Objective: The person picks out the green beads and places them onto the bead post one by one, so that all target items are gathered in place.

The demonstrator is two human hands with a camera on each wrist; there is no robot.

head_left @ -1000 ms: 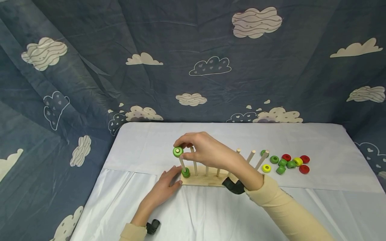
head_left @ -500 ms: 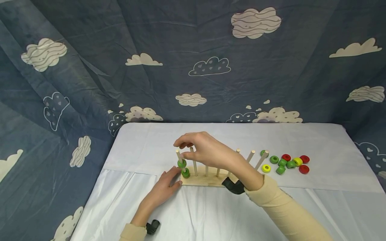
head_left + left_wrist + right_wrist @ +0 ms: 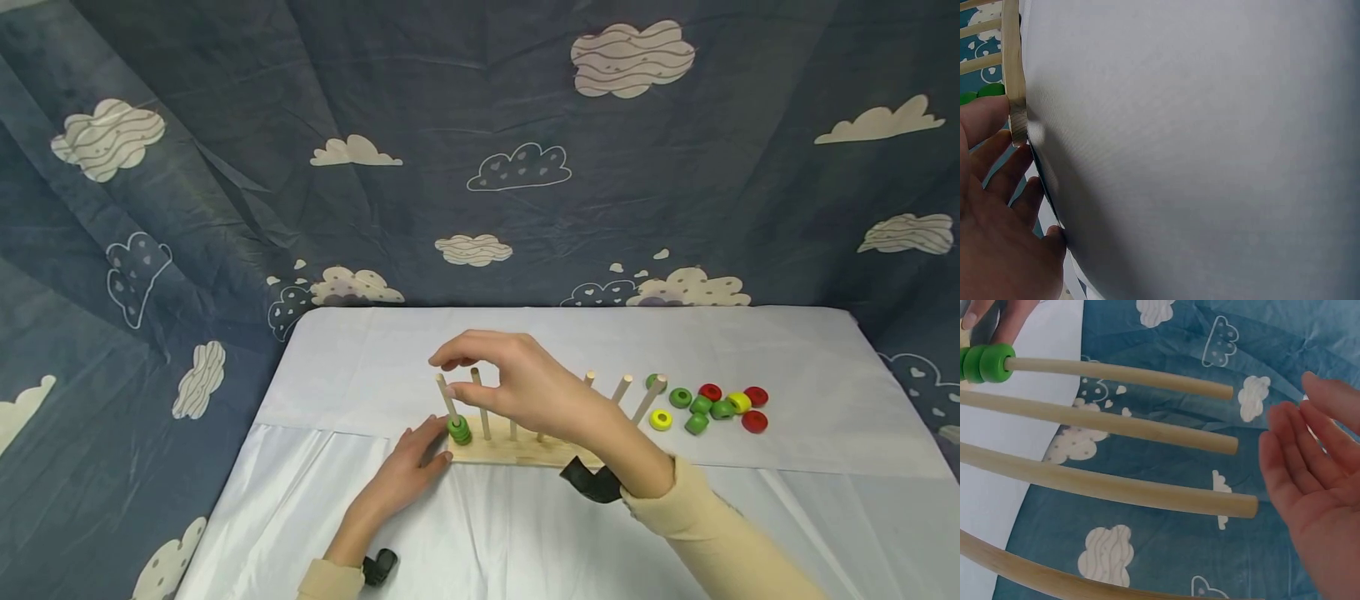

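A wooden peg board (image 3: pixel 517 451) with several upright pegs stands on the white cloth. Green beads (image 3: pixel 459 431) are stacked at the foot of its leftmost peg (image 3: pixel 446 393); the right wrist view shows these green rings (image 3: pixel 988 363) lying against each other. My left hand (image 3: pixel 408 465) holds the board's left end between thumb and fingers, and in the left wrist view the thumb (image 3: pixel 988 117) is at the end of the wood. My right hand (image 3: pixel 525 379) hovers by the peg tops, fingers loosely curved, thumb apart, holding nothing. It hides some middle pegs.
Right of the board lie loose beads: several green beads (image 3: pixel 701 405), red beads (image 3: pixel 754 422) and yellow beads (image 3: pixel 661 419). Tall pegs (image 3: pixel 649 398) rise at the board's right end. Behind the table hangs a dark cloth (image 3: pixel 420 200) with clouds.
My right hand let go of a green bead at the top of the leftmost peg; it slid down onto the beads below. The right hand then moved slightly right. The left hand stayed put.
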